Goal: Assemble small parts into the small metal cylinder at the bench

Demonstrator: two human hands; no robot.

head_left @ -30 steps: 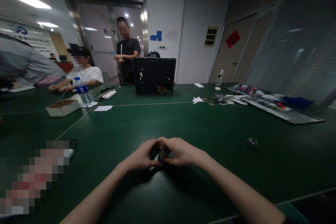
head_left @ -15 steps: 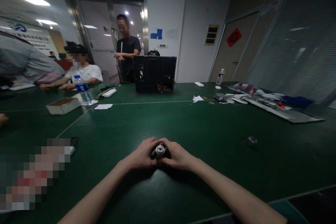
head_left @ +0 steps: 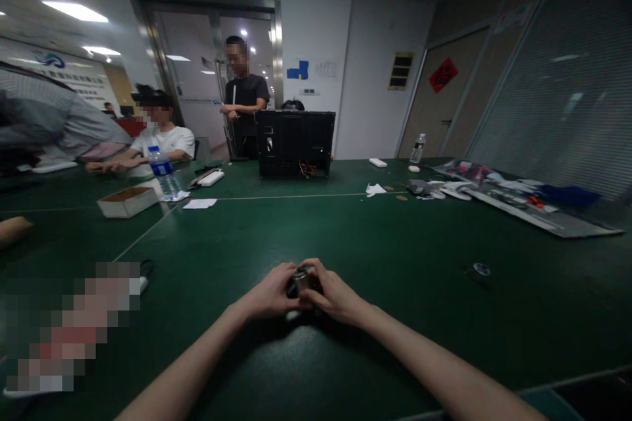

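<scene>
Close in front of me, both hands meet around a small silver cylinder (head_left: 301, 280) that looks like a small electric motor. My right hand (head_left: 336, 293) is closed on it, thumb at the near side and index finger arched over behind. My left hand (head_left: 271, 291) curls in from the other side, its fingers against a dark piece around the cylinder; most of that piece is hidden by the fingers. A similar round metal part (head_left: 480, 270) lies on the green tabletop (head_left: 395, 237) off to the right, apart from my hands.
A black open case (head_left: 296, 141) stands at the table's far side. To the left are a water bottle (head_left: 165, 174), an open box (head_left: 127, 202) and a co-worker's hand (head_left: 14, 230). Toward the right lies a board (head_left: 557, 223) with loose items. Another person (head_left: 245, 92) stands behind.
The cylinder has tipped, so more of its side shows and less of its top face. My hands stay in nearly the same place. The camera view has shifted slightly.
</scene>
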